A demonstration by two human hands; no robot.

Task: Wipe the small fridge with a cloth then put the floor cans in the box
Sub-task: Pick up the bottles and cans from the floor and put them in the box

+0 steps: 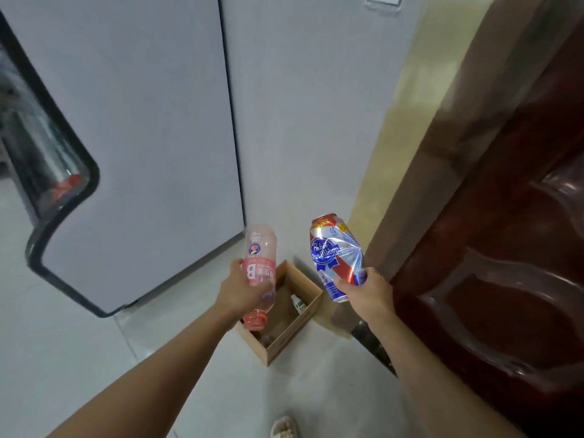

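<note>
My left hand (238, 290) grips a clear pink-labelled plastic bottle (260, 263), held upside down with its pink cap low, over the open cardboard box (311, 306) on the floor. My right hand (366, 290) holds a crumpled blue, white and red beer can (335, 252) above the box's right side. Inside the box lies a small white item with a green label (298, 303). The small fridge (142, 147) is the large pale grey body on the left, its black-edged door at the far left.
A dark red-brown wooden door (505, 248) stands close on the right, beside a cream wall strip (401, 128). The floor is pale tile (221, 390). A light slipper toe (284, 428) shows at the bottom edge.
</note>
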